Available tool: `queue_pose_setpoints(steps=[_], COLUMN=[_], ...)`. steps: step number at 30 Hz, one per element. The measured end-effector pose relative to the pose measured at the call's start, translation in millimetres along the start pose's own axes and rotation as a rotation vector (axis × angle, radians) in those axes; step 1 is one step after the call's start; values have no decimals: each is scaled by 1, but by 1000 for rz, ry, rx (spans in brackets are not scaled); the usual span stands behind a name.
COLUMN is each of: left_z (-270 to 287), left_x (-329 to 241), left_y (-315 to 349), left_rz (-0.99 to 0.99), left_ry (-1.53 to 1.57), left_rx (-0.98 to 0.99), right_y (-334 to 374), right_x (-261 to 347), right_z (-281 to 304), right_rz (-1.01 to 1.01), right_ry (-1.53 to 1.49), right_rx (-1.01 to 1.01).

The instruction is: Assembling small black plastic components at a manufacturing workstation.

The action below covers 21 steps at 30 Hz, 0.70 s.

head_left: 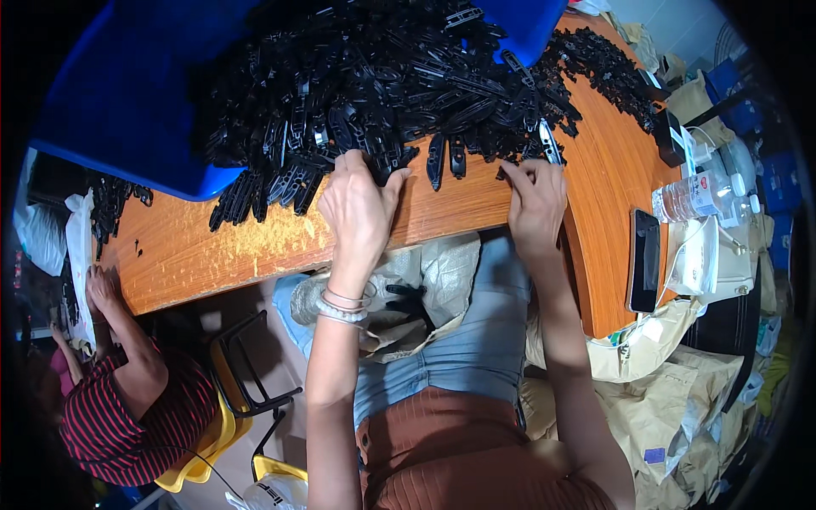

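Observation:
A large heap of long, slim black plastic parts (374,76) covers the far side of the wooden table (459,212). At the heap's near edge, my left hand (355,204) is curled over a black plastic part (389,163), thumb against it; some fingertips are hidden. My right hand (540,204) pinches a small black plastic piece (501,173) between thumb and forefinger, just above the tabletop. Between my hands lie two loose black parts (436,161), pointing toward me. A shinier part (549,140) rests just beyond my right hand.
A blue bin (127,110) lies tipped at the far left, the heap spilling from it. Smaller black pieces (599,72) spread at the far right. A phone (643,259) and water bottles (693,197) are on the right. Another person in a striped shirt (140,408) sits at left.

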<state>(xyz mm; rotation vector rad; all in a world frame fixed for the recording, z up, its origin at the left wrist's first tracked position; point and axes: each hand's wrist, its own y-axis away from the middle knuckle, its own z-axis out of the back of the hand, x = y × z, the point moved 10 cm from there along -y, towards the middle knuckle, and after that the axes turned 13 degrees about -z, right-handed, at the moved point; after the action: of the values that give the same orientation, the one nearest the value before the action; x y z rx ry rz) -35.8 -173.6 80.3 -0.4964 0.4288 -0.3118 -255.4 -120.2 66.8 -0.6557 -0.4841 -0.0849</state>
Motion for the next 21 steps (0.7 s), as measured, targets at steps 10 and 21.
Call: queue_pose_setpoints(steps=[10,21], left_z=[2,-20], left_x=[-2,-5], left_y=[30,55], left_rz=[-5,128], left_ry=[154,683], left_rx=[-32,70], right_y=[-10,2], right_x=[15,17], right_z=[-15,-21], right_rz=[111,74], right_ry=[2,-389], right_rx=[68,65])
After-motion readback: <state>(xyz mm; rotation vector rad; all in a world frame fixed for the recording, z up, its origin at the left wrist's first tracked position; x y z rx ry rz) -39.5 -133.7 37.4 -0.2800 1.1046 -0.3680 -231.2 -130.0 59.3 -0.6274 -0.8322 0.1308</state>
